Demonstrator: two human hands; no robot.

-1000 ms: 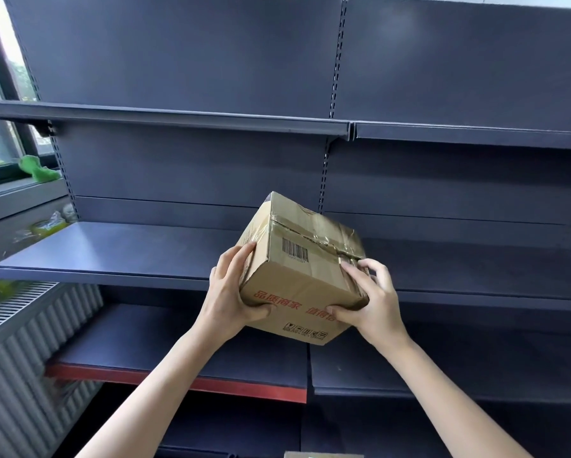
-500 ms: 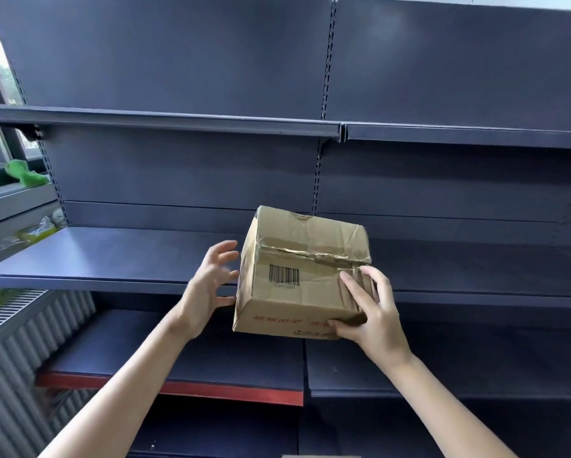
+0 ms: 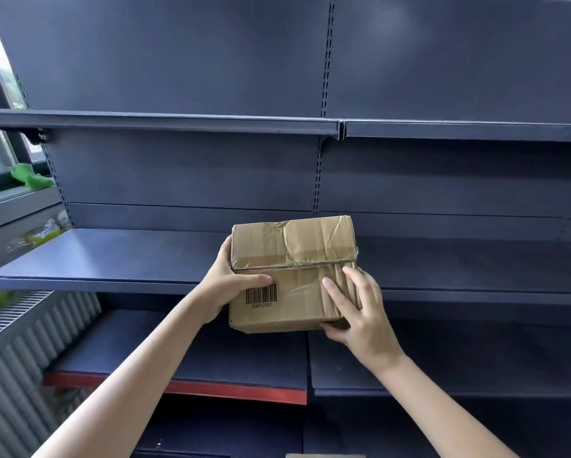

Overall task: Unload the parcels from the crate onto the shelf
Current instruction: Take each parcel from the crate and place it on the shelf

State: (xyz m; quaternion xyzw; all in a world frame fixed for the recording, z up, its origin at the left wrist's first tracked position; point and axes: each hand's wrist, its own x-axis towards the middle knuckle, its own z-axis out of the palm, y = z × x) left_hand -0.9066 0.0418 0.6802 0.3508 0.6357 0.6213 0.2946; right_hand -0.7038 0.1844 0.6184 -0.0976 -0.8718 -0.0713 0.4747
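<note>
Both arms are stretched forward and up, bare forearms coming in from the bottom corners. Left hand [image 3: 224,289] wraps the left side of the parcel [image 3: 292,276], thumb lying flat across the front, fingers hidden round the side. Right hand [image 3: 357,312] grips the lower right corner, fingers spread over the front face, thumb tucked underneath. Wrists pretty much straight.
</note>
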